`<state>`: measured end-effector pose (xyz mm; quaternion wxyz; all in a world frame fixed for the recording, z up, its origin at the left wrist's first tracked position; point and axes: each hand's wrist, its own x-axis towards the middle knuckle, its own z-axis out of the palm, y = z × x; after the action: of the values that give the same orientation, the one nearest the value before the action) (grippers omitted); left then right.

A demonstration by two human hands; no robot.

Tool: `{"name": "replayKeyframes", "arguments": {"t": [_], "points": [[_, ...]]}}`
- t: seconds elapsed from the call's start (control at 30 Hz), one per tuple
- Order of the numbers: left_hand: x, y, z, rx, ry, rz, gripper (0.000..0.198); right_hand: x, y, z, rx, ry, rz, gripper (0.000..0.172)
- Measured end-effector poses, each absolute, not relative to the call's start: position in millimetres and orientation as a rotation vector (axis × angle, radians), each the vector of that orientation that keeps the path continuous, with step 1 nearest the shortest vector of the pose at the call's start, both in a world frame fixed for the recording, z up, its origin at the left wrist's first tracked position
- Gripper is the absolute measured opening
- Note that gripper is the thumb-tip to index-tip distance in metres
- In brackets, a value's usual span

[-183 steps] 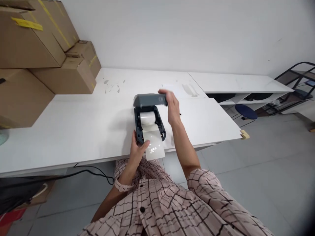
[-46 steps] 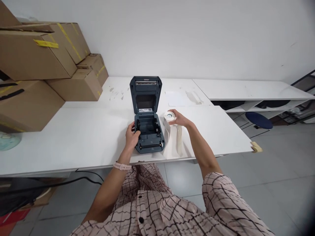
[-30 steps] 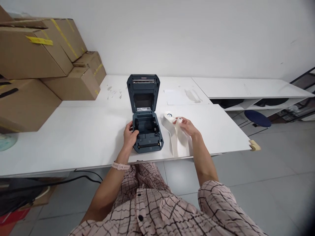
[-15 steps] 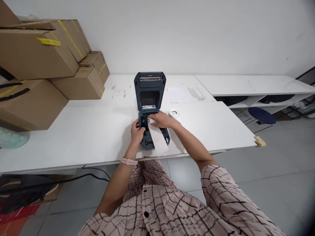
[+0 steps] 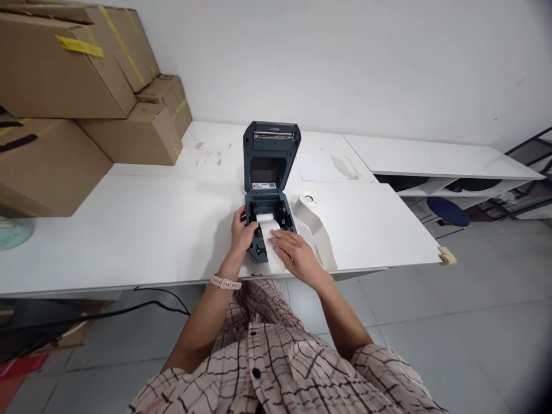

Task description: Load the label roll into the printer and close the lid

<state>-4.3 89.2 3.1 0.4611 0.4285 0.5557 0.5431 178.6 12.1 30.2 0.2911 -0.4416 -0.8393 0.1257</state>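
Observation:
A dark label printer [image 5: 252, 253] stands on the table's front part with its lid [image 5: 271, 156] tipped up. A small white label roll [image 5: 264, 218] lies inside it, and its paper strip [image 5: 273, 256] runs forward to the table edge. My left hand [image 5: 242, 231] grips the printer's left wall, thumb over the rim. Fingers outstretched, my right hand [image 5: 298, 254] rests on the strip over the printer's front right. Beside the printer is another roll [image 5: 307, 199] with a long white strip [image 5: 317, 230] trailing toward the table edge.
Cardboard boxes [image 5: 56, 66] are stacked at the left on the white table [image 5: 164, 230]. A sheet of paper [image 5: 314, 168] lies behind the printer to the right. Farther right are a lower shelf unit [image 5: 435, 155] and a blue stool [image 5: 447, 211]. A black cable [image 5: 142, 307] hangs below the table.
My right hand has let go of the roll, now lying in the printer, and moved down and right onto the strip. My left hand stays on the printer's side. The view has shifted slightly.

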Motion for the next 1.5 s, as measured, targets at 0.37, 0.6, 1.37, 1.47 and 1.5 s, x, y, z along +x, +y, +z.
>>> {"name": "replayKeyframes", "arguments": {"t": [0.37, 0.6, 1.37, 1.47, 1.5], "points": [[-4.1, 89.9, 0.8, 0.954, 1.264, 1.303, 0.072, 166.5, -5.9, 18.8, -1.235, -2.137, 0.292, 0.034], [-5.6, 89.3, 2.3, 0.976, 1.28, 1.268, 0.073, 168.3, -7.1, 16.8, -1.235, -2.127, 0.327, 0.036], [-5.9, 89.0, 3.0, 0.963, 1.269, 1.279, 0.074, 168.5, -7.2, 14.9, -1.222, -2.118, 0.312, 0.034], [-6.4, 89.1, 2.5, 0.956, 1.273, 1.274, 0.075, 168.3, -7.1, 13.9, -1.227, -2.119, 0.295, 0.034], [-6.5, 89.2, 2.4, 0.953, 1.273, 1.269, 0.075, 168.3, -7.1, 13.4, -1.227, -2.118, 0.29, 0.034]]}}
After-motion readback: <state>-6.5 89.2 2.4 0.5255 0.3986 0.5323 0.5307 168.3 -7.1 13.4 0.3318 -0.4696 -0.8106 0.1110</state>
